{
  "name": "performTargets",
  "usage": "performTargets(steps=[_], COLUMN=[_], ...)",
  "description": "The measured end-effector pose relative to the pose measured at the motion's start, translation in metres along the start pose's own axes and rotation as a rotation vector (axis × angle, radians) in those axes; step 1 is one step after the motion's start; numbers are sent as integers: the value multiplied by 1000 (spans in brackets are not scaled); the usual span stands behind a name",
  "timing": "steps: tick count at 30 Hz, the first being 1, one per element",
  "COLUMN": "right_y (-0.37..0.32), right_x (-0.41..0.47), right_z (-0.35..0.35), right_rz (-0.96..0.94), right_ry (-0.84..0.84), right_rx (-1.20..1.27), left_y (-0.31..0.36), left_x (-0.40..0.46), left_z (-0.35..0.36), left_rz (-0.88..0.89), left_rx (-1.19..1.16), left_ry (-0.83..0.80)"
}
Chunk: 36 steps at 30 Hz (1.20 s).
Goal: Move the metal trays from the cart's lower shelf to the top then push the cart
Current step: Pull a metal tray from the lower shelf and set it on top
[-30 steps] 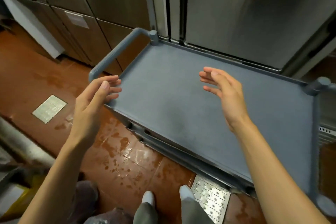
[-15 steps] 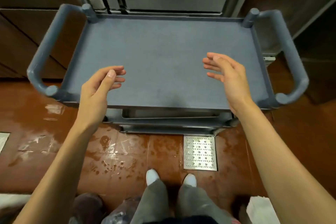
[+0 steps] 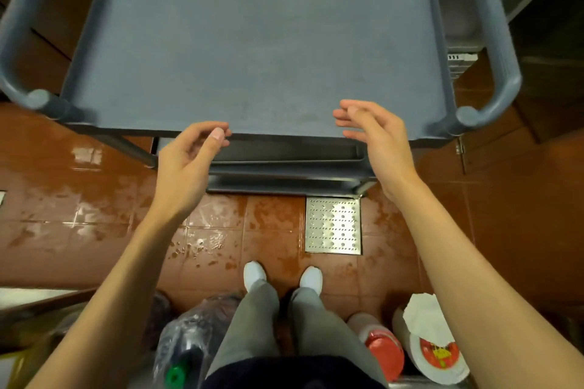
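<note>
A grey-blue plastic cart [image 3: 252,41] stands in front of me with nothing on its top shelf. Under the near edge, the rim of a metal tray [image 3: 284,153] shows on a lower shelf, and the rest of it is hidden. My left hand [image 3: 186,164] hovers at the shelf's near edge, fingers curled and apart, holding nothing. My right hand [image 3: 376,139] hovers over the near right part of the top shelf, open and empty. Tubular handles run along the cart's left side [image 3: 15,28] and right side [image 3: 496,41].
The floor is wet red-brown tile with a perforated metal drain cover [image 3: 332,225] just before my feet. Stainless cabinets stand behind and beside the cart. Behind me lie plastic-wrapped bottles [image 3: 189,344], a red-lidded jar [image 3: 384,349] and a paper roll [image 3: 433,341].
My view has swung to face the cart square and tilted down. Both hands have drawn back from over the top shelf towards its near edge, staying empty.
</note>
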State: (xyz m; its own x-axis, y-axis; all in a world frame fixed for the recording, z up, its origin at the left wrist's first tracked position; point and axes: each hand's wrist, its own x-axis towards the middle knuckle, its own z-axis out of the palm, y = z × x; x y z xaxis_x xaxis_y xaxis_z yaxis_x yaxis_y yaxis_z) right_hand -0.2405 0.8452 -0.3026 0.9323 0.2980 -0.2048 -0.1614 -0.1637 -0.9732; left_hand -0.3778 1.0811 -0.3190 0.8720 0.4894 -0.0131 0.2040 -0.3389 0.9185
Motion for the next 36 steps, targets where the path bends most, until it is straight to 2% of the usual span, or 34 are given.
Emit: performTargets(steps=[5,11,23,31,36], right_y=[30,82,189,248,283], right_x=[-9,-2,77,138,157], right_z=[6,34,57,56,74], right_rz=[6,65,170,177,102], right_ry=[-37,-119,-249,-471,-515], right_rx=[-74,-297,-618,-1045,-1201], left_y=[-35,-88,-182,-237,-269], left_x=[2,19,72,111,118], left_z=[14,22,75,123,148], left_rz=[-62,-137,-212,-158,-193], left_rx=[64,197,449,721,863], left_ry=[-74,-209,-335,-447,-541])
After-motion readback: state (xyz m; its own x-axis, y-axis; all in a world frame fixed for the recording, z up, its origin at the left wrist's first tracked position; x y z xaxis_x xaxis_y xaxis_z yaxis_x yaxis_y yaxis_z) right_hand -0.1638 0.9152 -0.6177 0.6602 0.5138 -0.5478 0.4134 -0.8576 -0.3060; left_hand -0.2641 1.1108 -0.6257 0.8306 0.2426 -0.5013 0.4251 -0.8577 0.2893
